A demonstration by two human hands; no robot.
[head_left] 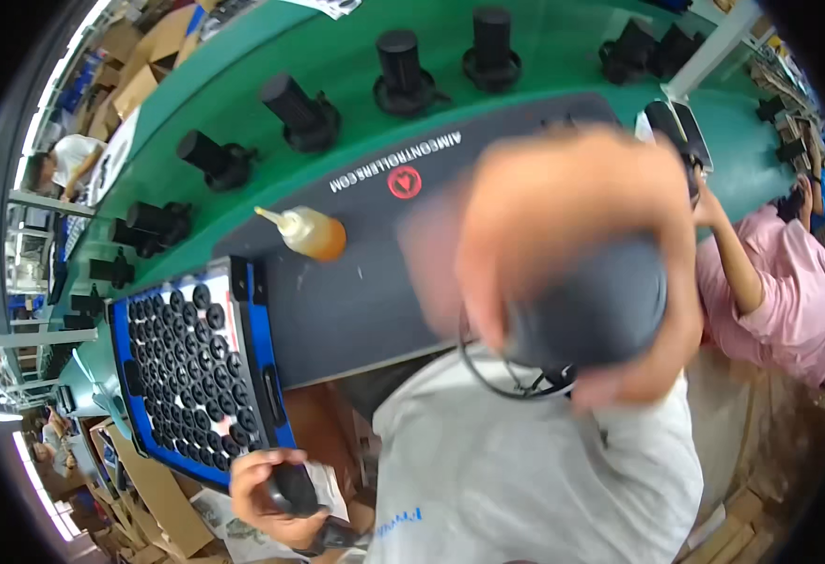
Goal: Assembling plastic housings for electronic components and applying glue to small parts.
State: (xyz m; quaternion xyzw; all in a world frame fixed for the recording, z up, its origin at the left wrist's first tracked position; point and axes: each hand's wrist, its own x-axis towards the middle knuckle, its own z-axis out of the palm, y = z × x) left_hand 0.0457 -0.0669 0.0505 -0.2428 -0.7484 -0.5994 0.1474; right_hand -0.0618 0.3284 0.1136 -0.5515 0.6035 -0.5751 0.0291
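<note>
My right hand (563, 216), large and smeared by motion close to the camera, curls its fingers around a smooth black rounded part (610, 301). A thin dark cable (506, 383) loops just below that part. At the lower left my left hand (267, 498) grips a black round disc-like part (293, 489) beside the near corner of a blue tray (276, 399). Rows of black ringed round pieces (187, 362) fill the tray. On the dark mat (365, 301) a squeeze bottle (314, 233) of amber liquid lies tilted, its nozzle pointing left.
Several black cylinders on round bases, one of them a middle cylinder (400, 66), line the green bench (346, 56). A person in a pink top (770, 282) works at the right. Cardboard boxes (154, 498) stand at the lower left, beyond the tray.
</note>
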